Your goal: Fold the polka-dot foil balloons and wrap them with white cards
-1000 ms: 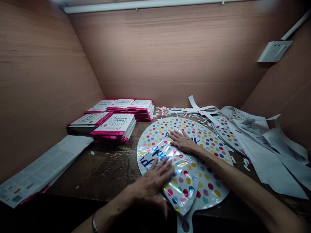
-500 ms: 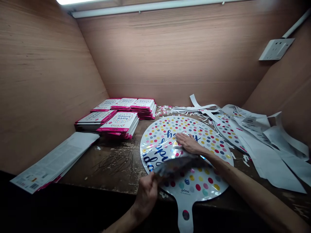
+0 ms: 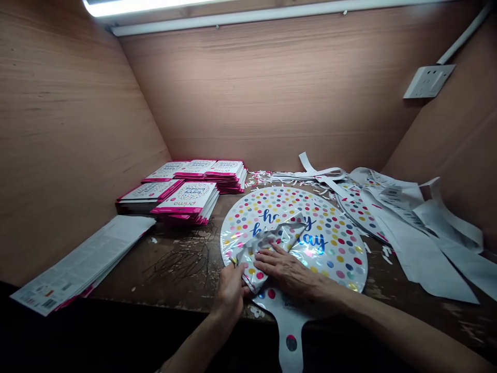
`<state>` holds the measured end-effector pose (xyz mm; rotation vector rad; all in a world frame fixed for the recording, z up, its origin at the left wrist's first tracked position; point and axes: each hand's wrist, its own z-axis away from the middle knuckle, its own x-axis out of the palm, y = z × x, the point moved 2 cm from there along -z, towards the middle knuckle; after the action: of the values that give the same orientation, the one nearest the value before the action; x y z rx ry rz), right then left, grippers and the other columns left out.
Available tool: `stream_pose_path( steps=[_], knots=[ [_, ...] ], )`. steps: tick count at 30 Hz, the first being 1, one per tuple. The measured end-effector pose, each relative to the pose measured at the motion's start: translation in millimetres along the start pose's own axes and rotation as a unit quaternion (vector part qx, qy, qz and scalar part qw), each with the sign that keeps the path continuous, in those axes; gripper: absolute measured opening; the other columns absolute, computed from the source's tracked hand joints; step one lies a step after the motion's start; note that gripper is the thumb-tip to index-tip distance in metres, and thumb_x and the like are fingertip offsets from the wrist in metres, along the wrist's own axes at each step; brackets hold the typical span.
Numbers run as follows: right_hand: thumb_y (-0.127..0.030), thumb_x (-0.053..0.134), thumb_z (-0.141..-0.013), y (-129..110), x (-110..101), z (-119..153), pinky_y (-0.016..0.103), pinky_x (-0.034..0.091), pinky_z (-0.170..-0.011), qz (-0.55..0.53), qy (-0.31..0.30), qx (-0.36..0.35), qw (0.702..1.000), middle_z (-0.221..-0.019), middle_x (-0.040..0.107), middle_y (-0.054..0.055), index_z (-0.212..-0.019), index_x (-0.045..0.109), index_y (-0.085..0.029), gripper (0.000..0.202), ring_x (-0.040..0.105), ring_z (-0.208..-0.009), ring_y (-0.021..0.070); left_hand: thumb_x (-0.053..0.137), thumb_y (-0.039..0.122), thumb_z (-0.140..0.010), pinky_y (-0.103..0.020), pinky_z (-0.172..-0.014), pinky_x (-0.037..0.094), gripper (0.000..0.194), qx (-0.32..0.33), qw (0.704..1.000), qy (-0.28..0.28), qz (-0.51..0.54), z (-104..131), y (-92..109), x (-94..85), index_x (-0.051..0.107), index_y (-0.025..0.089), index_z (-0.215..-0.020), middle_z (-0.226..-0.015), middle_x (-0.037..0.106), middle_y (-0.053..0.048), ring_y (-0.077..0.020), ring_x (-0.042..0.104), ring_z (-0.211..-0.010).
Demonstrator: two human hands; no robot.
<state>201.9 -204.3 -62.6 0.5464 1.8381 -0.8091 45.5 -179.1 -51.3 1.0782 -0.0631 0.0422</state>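
A flat round foil balloon (image 3: 341,259) with colored dots and blue "happy birthday" lettering lies on the table, its tail hanging over the front edge. On top of it is a crumpled, folded foil balloon (image 3: 287,235) with the same dots. My left hand (image 3: 229,292) pinches the folded balloon at its lower left end. Across its middle my right hand (image 3: 289,272) lies flat, fingers stretched and pressing down. Whether more balloons lie under the flat one cannot be made out.
Stacks of pink-and-white printed packets (image 3: 186,199) stand at the back left. Long printed card sleeves (image 3: 85,264) stick out past the front left edge. White paper strips (image 3: 419,248) cover more dotted balloons (image 3: 359,207) at right. Paper scraps (image 3: 260,177) and dark threads (image 3: 186,264) lie about.
The foil piece my left hand held raised is now down as a folded bundle on the flat balloon. My right hand has slid toward me and left onto it.
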Motion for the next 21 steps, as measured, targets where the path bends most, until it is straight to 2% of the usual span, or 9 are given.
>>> stream_pose_path(
  steps=[3, 5, 7, 9, 11, 13, 16, 18, 21],
  knots=[
    [-0.01, 0.037, -0.088, 4.9, -3.8, 3.1, 0.044, 0.019, -0.107, -0.043, 0.0, -0.002, 0.999, -0.115, 0.057, 0.005, -0.114, 0.053, -0.021, 0.032, 0.047, -0.112, 0.0162, 0.058, 0.035, -0.076, -0.031, -0.068, 0.052, 0.036, 0.225, 0.965, 0.006, -0.138, 17.5, 34.0, -8.1, 0.054, 0.013, -0.105, -0.093, 0.065, -0.011, -0.0236, 0.063, -0.083],
    [-0.01, 0.036, -0.087, 4.7, -11.7, 9.2, 0.042, 0.025, -0.105, -0.079, -0.003, 0.009, 0.997, -0.113, 0.058, 0.004, -0.113, 0.054, -0.022, 0.034, 0.048, -0.111, 0.0161, 0.053, 0.036, -0.08, -0.031, -0.081, 0.048, 0.035, 0.358, 0.896, -0.125, -0.233, 27.7, 54.8, 3.2, 0.059, 0.016, -0.108, -0.103, 0.064, -0.009, -0.0236, 0.06, -0.095],
    [-0.01, 0.036, -0.085, 2.2, -19.0, 15.9, 0.037, 0.033, -0.1, -0.127, -0.015, 0.029, 0.991, -0.11, 0.059, 0.004, -0.112, 0.056, -0.022, 0.035, 0.05, -0.107, 0.0162, 0.048, 0.034, -0.083, -0.03, -0.088, 0.044, 0.031, 0.357, 0.815, -0.344, -0.299, 25.7, 61.6, 26.2, 0.065, 0.017, -0.103, -0.101, 0.065, -0.005, -0.023, 0.059, -0.097],
    [-0.01, 0.039, -0.081, -0.1, -24.3, 21.4, 0.034, 0.035, -0.097, -0.184, -0.028, 0.026, 0.982, -0.112, 0.058, 0.005, -0.109, 0.058, -0.022, 0.035, 0.049, -0.108, 0.0173, 0.048, 0.035, -0.083, -0.03, -0.088, 0.042, 0.03, 0.276, 0.769, -0.479, -0.32, 5.7, 59.0, 49.1, 0.069, 0.015, -0.094, -0.093, 0.067, -0.004, -0.0235, 0.059, -0.094],
    [-0.01, 0.043, -0.078, 2.4, -27.1, 25.1, 0.035, 0.031, -0.1, -0.268, -0.038, 0.009, 0.963, -0.116, 0.057, 0.004, -0.107, 0.06, -0.021, 0.035, 0.047, -0.112, 0.0193, 0.049, 0.043, -0.081, -0.031, -0.085, 0.044, 0.037, 0.212, 0.788, -0.486, -0.313, -28.8, 54.3, 65.1, 0.069, 0.012, -0.087, -0.087, 0.068, -0.005, -0.0247, 0.06, -0.09],
    [-0.014, 0.047, -0.077, 14.9, -27.7, 27.0, 0.039, 0.034, -0.099, -0.405, -0.021, 0.06, 0.912, -0.109, 0.06, 0.005, -0.101, 0.062, -0.018, 0.028, 0.052, -0.106, 0.0214, 0.045, 0.055, -0.081, -0.034, -0.084, 0.045, 0.051, 0.147, 0.825, -0.479, -0.262, -63.9, 49.3, 71.5, 0.067, 0.01, -0.089, -0.09, 0.068, -0.01, -0.0252, 0.061, -0.091],
    [-0.024, 0.048, -0.081, 47.5, -24.8, 27.2, 0.038, 0.048, -0.081, -0.591, 0.08, 0.25, 0.763, -0.087, 0.064, 0.004, -0.093, 0.059, -0.015, 0.019, 0.062, -0.08, 0.0188, 0.036, 0.073, -0.075, -0.036, -0.082, 0.047, 0.071, 0.041, 0.878, -0.462, -0.121, -98.0, 44.5, 66.9, 0.063, 0.011, -0.095, -0.095, 0.067, -0.015, -0.025, 0.061, -0.093],
    [-0.025, 0.043, -0.085, 67.3, -22.9, 25.2, 0.036, 0.052, -0.074, -0.645, 0.16, 0.337, 0.667, -0.086, 0.063, 0.005, -0.097, 0.053, -0.016, 0.018, 0.063, -0.076, 0.0169, 0.043, 0.077, -0.068, -0.035, -0.078, 0.049, 0.072, 0.026, 0.897, -0.433, -0.084, -106.2, 43.1, 63.6, 0.062, 0.012, -0.093, -0.092, 0.067, -0.015, -0.0247, 0.062, -0.089],
    [-0.017, 0.039, -0.086, 84.4, -20.7, 19.7, 0.034, 0.055, -0.069, -0.67, 0.226, 0.409, 0.577, -0.089, 0.062, 0.007, -0.101, 0.045, -0.016, 0.016, 0.063, -0.077, 0.0151, 0.068, 0.057, -0.062, -0.028, -0.069, 0.05, 0.051, 0.042, 0.925, -0.346, -0.153, -110.3, 40.4, 70.1, 0.061, 0.011, -0.082, -0.08, 0.067, -0.01, -0.0198, 0.063, -0.075]
  ],
)
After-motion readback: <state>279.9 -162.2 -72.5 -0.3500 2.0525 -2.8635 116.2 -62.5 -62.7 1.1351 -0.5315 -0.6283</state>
